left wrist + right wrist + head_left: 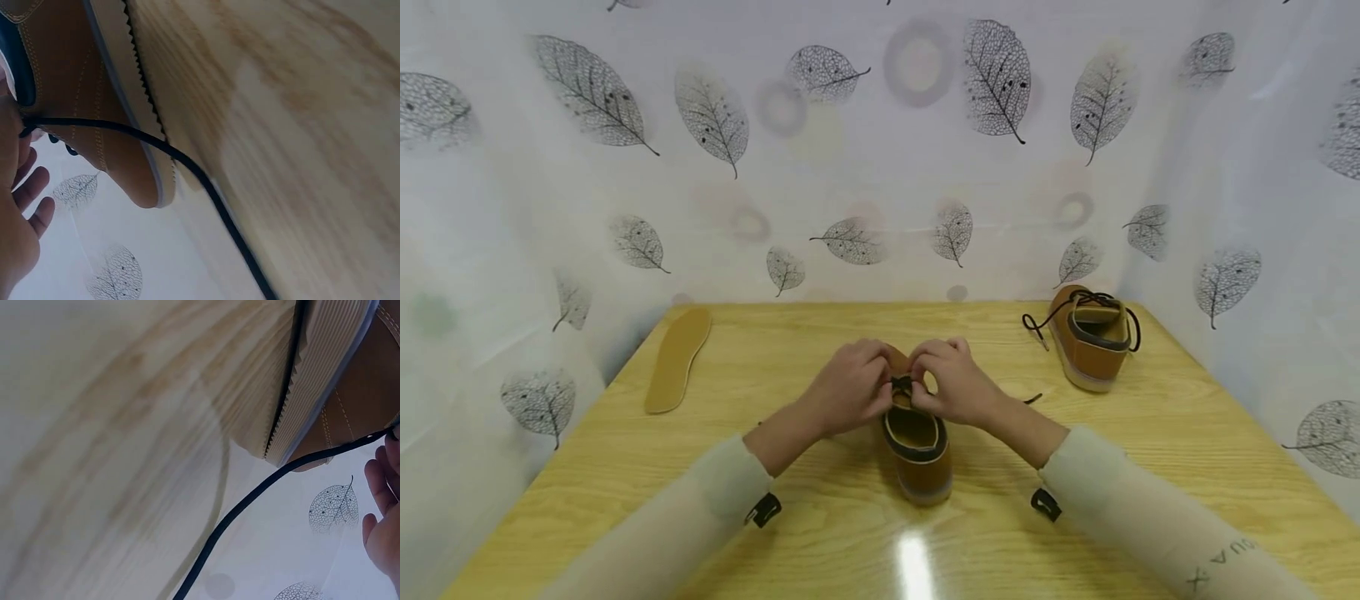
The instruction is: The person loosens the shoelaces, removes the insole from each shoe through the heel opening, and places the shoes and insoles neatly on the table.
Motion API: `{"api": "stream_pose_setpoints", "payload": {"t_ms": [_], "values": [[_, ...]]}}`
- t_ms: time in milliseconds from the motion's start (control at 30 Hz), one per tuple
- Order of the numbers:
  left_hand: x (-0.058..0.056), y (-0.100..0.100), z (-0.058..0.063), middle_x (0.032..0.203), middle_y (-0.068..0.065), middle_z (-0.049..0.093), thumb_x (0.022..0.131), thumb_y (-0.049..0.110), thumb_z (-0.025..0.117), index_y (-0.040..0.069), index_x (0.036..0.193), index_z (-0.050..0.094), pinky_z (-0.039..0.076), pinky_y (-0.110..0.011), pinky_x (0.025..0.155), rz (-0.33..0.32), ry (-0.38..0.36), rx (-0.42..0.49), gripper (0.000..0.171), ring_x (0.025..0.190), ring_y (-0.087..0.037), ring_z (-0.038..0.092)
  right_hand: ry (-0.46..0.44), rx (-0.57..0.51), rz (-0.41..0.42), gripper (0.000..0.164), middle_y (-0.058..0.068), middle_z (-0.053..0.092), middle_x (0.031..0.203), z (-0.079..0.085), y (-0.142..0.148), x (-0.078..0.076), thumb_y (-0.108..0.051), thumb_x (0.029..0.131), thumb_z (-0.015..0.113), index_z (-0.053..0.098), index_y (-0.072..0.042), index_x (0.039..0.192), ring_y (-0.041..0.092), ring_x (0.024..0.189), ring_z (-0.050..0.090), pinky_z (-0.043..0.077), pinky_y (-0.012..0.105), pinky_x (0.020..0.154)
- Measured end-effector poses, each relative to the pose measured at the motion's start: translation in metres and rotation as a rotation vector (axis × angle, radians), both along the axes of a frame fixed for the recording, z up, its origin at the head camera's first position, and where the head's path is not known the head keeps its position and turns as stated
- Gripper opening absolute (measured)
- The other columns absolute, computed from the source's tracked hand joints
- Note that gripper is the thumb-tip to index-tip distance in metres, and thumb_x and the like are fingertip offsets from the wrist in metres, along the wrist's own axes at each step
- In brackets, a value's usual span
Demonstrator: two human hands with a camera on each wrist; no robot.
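Note:
A brown shoe (pixel 925 477) with a dark collar stands in the middle of the table, its heel toward me and its toe pointing away. Over its tongue, my left hand (pixel 850 385) and right hand (pixel 957 385) meet from either side, thumbs and fingers pinching the black shoelace (pixel 901 385). In the left wrist view one lace end (pixel 187 162) runs from the left fingers down past the sole. The right wrist view shows the other lace end (pixel 250 494) trailing from the right fingers along the shoe's side. The hands hide most of the toe.
Another brown shoe (pixel 1093 362) stands at the back right, its black lace (pixel 1033 325) hanging loosely over the side. At the back left lies a tan insole (pixel 677 358). A leaf-patterned curtain (pixel 880 150) surrounds the wooden table (pixel 760 333) at the back and sides.

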State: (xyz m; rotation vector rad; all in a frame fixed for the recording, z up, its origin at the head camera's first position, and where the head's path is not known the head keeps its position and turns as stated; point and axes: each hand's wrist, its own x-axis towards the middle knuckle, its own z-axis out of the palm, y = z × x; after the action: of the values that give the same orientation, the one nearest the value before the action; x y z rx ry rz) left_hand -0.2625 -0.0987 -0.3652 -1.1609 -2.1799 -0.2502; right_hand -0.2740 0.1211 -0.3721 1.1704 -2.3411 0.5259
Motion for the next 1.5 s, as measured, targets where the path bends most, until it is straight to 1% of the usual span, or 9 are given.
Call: {"api": "stream_pose_setpoints", "payload": {"t_ms": [100,200,333,567,733,867,1067,1267,1500], "values": [[-0.001,-0.004,-0.002,0.097,-0.008,0.064,0.074,0.014,0.068,0.01,0.073,0.06,0.05,-0.036,0.069,-0.005,0.03,0.031,0.009,0.083,-0.022,0.061,-0.03,-0.03,-0.015,0.01,0.001,0.066,0.102,-0.001,0.001,0.0,-0.011,0.079,0.069,0.061,-0.016,0.076,0.018,0.095,0.062,0.033,0.045,0.085],[-0.002,-0.01,-0.005,0.096,-0.007,0.064,0.07,0.013,0.069,0.01,0.072,0.059,0.049,-0.037,0.07,-0.015,0.032,0.043,0.01,0.082,-0.023,0.06,-0.049,-0.077,-0.018,0.01,0.001,0.066,0.103,-0.001,0.004,0.0,-0.01,0.077,0.069,0.06,-0.016,0.077,0.019,0.096,0.063,0.033,0.046,0.085],[-0.002,-0.018,-0.011,0.095,-0.005,0.064,0.07,0.014,0.068,0.012,0.073,0.06,0.047,-0.037,0.07,0.001,0.028,0.02,0.008,0.082,-0.021,0.058,-0.04,-0.123,-0.035,0.012,0.002,0.067,0.101,-0.002,0.009,0.001,-0.009,0.075,0.07,0.061,-0.016,0.075,0.02,0.095,0.064,0.032,0.047,0.085],[0.0,-0.024,-0.016,0.094,-0.004,0.065,0.079,0.016,0.07,0.012,0.076,0.066,0.049,-0.039,0.072,0.137,0.025,0.064,0.006,0.084,-0.021,0.059,0.133,-0.047,-0.102,0.011,0.002,0.068,0.093,-0.006,0.016,0.001,-0.013,0.079,0.068,0.06,-0.015,0.073,0.021,0.088,0.063,0.037,0.053,0.083],[0.002,-0.026,-0.018,0.092,-0.005,0.066,0.078,0.019,0.071,0.012,0.073,0.065,0.048,-0.039,0.074,0.193,0.046,0.016,0.01,0.082,-0.022,0.059,0.247,0.024,-0.145,0.012,0.003,0.065,0.087,-0.009,0.018,0.003,-0.013,0.08,0.068,0.059,-0.013,0.071,0.022,0.082,0.061,0.041,0.054,0.081],[0.005,-0.027,-0.021,0.092,-0.005,0.066,0.079,0.02,0.07,0.012,0.073,0.064,0.047,-0.039,0.074,0.197,0.091,-0.034,0.012,0.083,-0.022,0.059,0.301,0.088,-0.182,0.015,0.002,0.064,0.084,-0.011,0.022,0.004,-0.014,0.079,0.07,0.059,-0.013,0.069,0.021,0.081,0.06,0.042,0.052,0.08],[0.008,-0.029,-0.026,0.092,-0.005,0.066,0.081,0.021,0.07,0.011,0.076,0.066,0.047,-0.039,0.074,0.208,0.149,-0.09,0.011,0.083,-0.022,0.059,0.365,0.136,-0.187,0.016,0.002,0.065,0.084,-0.015,0.028,0.004,-0.016,0.079,0.07,0.058,-0.014,0.068,0.023,0.08,0.06,0.043,0.052,0.079],[0.009,-0.038,-0.03,0.089,-0.005,0.065,0.077,0.018,0.068,0.01,0.074,0.066,0.046,-0.039,0.073,0.21,0.169,-0.095,0.009,0.083,-0.023,0.06,0.395,0.159,-0.208,0.013,0.003,0.066,0.084,-0.017,0.037,0.003,-0.015,0.077,0.068,0.058,-0.014,0.068,0.024,0.079,0.06,0.043,0.052,0.079],[0.011,-0.05,-0.031,0.087,-0.005,0.065,0.077,0.019,0.066,0.009,0.071,0.065,0.046,-0.039,0.071,0.218,0.195,-0.095,0.011,0.081,-0.024,0.059,0.406,0.166,-0.216,0.014,0.003,0.065,0.082,-0.019,0.045,0.003,-0.014,0.077,0.066,0.056,-0.014,0.068,0.024,0.077,0.059,0.041,0.052,0.079]]}}
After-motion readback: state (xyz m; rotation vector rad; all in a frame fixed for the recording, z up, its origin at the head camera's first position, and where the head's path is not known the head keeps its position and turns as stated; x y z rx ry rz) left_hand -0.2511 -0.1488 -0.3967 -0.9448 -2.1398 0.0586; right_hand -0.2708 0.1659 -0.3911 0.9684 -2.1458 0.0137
